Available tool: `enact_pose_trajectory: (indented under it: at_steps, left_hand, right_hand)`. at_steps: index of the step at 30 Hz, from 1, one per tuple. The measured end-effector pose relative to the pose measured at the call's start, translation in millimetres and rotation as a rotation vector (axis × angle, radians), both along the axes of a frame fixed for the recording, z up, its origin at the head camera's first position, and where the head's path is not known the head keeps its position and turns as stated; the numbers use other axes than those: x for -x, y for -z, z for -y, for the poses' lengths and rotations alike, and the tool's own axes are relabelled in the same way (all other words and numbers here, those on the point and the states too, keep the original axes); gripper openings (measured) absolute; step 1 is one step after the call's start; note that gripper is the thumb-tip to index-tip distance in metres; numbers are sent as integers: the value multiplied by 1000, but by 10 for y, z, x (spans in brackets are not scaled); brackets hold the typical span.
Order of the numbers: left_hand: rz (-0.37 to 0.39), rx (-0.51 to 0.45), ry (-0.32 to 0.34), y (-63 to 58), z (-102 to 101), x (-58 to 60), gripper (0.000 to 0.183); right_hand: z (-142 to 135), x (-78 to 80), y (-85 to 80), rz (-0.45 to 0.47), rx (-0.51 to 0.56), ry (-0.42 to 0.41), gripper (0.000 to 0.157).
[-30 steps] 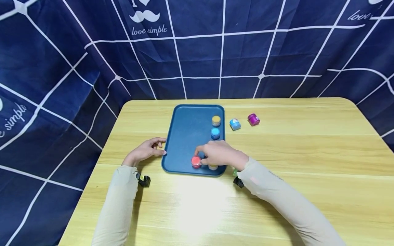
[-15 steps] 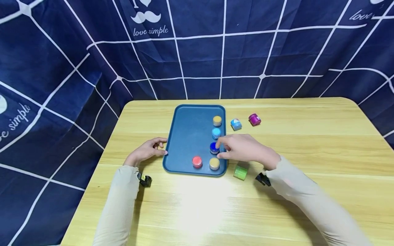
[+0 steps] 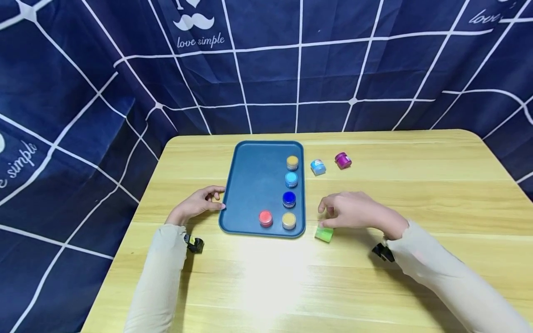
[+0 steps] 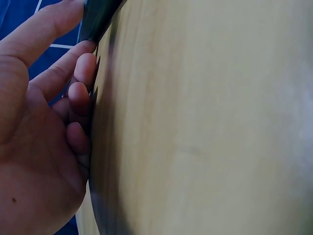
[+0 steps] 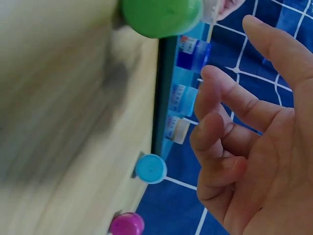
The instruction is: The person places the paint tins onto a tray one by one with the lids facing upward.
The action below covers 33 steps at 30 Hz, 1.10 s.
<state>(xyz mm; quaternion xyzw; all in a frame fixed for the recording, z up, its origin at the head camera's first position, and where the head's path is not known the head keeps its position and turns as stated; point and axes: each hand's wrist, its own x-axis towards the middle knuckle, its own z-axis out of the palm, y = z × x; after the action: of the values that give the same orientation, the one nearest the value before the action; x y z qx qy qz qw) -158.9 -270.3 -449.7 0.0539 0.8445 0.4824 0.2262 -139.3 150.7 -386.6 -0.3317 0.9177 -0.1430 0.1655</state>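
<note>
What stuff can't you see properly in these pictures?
Head view: the words on the light blue jar beside the tray are too small to read.
Head view: the right hand hides some of its own fingers.
Right wrist view: the green jar is blurry, and the top edge cuts part of it off.
Left wrist view: most of the tray is cut off by the top edge.

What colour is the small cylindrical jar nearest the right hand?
Green. The small cylindrical jar shows largest in the right wrist view, though cut off there.
</note>
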Motion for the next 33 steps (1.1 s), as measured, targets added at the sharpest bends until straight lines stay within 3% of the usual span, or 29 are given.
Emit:
enact_pose_trajectory:
  at_steps: [14, 25, 33]
  left_hand:
    - [-3, -17, -3, 20, 14, -10, 61]
    - [14, -20, -1, 42, 32, -10, 63]
    - [5, -17, -3, 39, 24, -12, 62]
  right_hand:
    - [-29, -65, 176, 49, -36, -2, 34]
    - [30, -95, 237, 69, -56, -1, 24]
    - [33, -94, 230, 69, -55, -2, 25]
